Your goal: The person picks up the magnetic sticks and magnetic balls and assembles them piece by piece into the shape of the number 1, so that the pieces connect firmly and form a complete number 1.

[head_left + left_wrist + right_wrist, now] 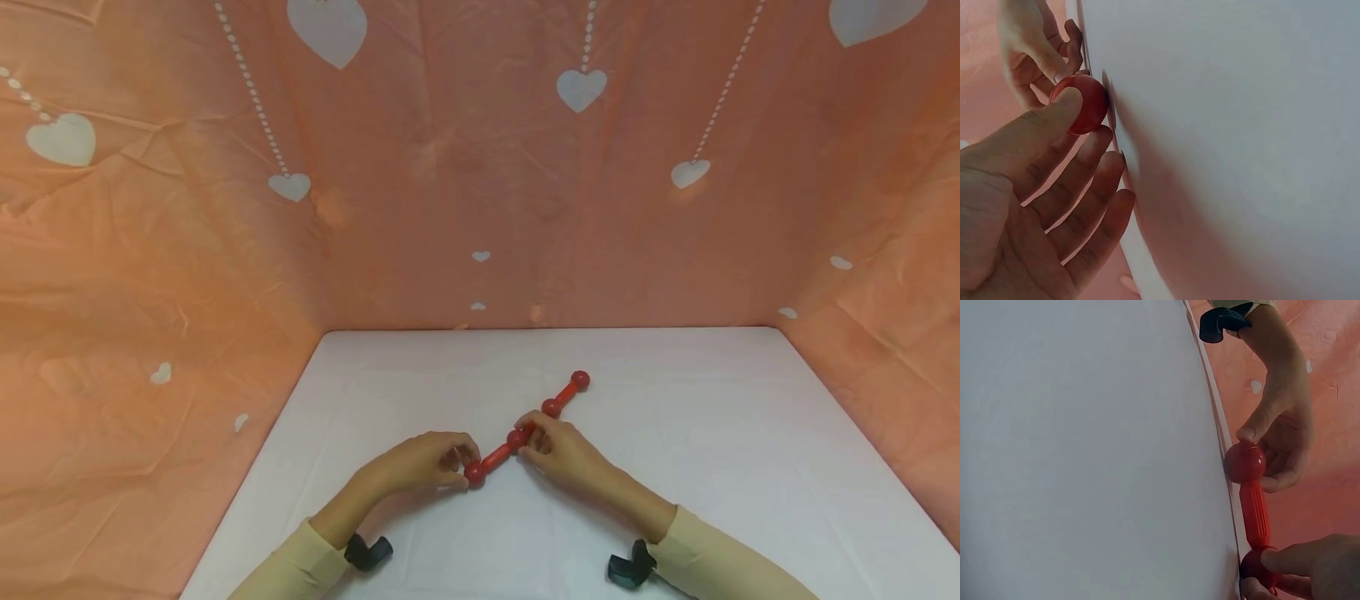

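Note:
Several red balls joined by red ribbed rods form a chain that slants across the white table. My left hand [427,461] pinches the end ball [474,475] nearest me; in the left wrist view the thumb lies on this ball [1091,112] while the other fingers extend below it. My right hand [567,454] grips the neighbouring ball [517,439] between thumb and fingers. Between the two held balls the rod [1254,512] shows in the right wrist view. Beyond the right hand, another ball [551,407] and the far end ball [580,381] continue the line; the rod behind the hand is partly hidden.
White cloth covers the table [712,400]. An orange sheet with pale hearts [480,167] hangs behind it and along both sides. Black wrist mounts [368,552] sit at both sleeve cuffs.

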{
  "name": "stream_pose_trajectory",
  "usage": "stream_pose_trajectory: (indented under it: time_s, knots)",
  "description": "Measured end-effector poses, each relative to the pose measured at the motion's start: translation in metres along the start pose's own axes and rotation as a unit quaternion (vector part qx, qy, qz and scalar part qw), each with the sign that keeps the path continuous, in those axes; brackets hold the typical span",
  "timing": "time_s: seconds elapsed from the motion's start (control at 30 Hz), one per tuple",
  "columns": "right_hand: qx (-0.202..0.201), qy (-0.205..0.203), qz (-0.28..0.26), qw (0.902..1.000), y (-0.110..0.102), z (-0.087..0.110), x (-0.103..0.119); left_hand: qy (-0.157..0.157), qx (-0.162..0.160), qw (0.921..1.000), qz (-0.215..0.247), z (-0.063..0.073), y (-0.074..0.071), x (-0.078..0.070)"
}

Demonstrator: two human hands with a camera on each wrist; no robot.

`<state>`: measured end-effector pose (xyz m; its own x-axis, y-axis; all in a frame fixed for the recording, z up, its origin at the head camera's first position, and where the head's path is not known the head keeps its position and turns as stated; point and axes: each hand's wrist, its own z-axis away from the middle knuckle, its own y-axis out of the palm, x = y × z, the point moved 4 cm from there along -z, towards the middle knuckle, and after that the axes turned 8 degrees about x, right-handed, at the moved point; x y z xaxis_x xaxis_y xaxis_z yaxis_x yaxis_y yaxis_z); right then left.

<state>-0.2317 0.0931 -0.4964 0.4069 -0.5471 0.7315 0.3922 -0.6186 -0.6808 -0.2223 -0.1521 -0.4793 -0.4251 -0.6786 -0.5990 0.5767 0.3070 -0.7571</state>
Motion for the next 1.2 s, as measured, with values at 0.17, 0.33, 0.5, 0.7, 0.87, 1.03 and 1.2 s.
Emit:
stream_pose_trajectory:
  time_s: [0.17,0.33,0.5,0.7,0.87,1.03,1.2]
  knots:
    - [-0.005,0.007,-0.004,1.0,0.0,-0.001,0.0,0.0,0.003,1.0,-0.002,-0.002,0.002,0.0]
    - [-0.012,0.015,0.007,0.9998,-0.001,-0.001,-0.002,0.009,0.004,0.9999,-0.005,-0.003,0.004,-0.003]
    - [-0.015,0.024,0.013,0.9995,-0.003,-0.001,-0.007,0.013,0.009,0.9998,-0.009,-0.006,0.008,-0.006]
    - [-0.016,0.037,0.011,0.9991,-0.005,0.0,-0.008,0.007,0.013,0.9997,-0.017,-0.009,0.011,-0.011]
    - [-0.015,0.036,0.015,0.9991,-0.007,-0.001,-0.011,0.008,0.013,0.9996,-0.026,-0.012,0.013,-0.019]
    - [-0.011,0.027,0.011,0.9995,-0.011,-0.002,-0.016,0.009,0.009,0.9995,-0.029,-0.017,0.016,-0.026]
    - [-0.009,0.018,0.011,0.9997,-0.016,-0.002,-0.018,0.01,-0.001,0.9992,-0.038,-0.023,0.018,-0.031]
